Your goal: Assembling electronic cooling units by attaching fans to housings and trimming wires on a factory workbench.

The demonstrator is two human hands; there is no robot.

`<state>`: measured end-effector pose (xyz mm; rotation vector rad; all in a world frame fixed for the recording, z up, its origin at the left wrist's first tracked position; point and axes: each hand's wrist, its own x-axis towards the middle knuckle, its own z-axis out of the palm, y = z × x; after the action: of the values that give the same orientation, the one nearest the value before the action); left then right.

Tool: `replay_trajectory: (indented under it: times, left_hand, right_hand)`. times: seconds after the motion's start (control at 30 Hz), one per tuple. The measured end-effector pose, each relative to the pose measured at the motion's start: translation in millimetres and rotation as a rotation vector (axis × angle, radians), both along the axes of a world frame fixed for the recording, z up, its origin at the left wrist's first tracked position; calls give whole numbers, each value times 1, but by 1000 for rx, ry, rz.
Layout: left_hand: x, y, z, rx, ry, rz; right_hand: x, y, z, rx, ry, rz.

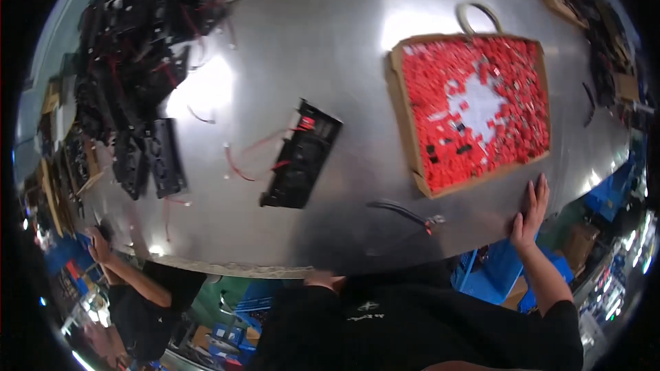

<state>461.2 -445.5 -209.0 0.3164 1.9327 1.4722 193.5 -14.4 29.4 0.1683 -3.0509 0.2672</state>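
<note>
My right hand is lying flat on the tabletop, its grip loose, fingers spread, holding nothing. It is sitting just beside the box of red bits. My left hand is not showing.

A shiny metal table carries a cardboard tray of red parts, a black unit with red wires — and black units heaped at left.
</note>
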Motion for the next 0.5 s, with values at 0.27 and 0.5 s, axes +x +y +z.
replay_trajectory:
  times: [0.27, 0.5]
  left_hand:
    - [-188, 65, -101, 93, 267, -14]
    - [-212, 38, -135, -54, 644, 97]
  right_hand:
    - [4, -9, -9, -29, 129, 33]
    - [19, -6, -9, -62, 224, -26]
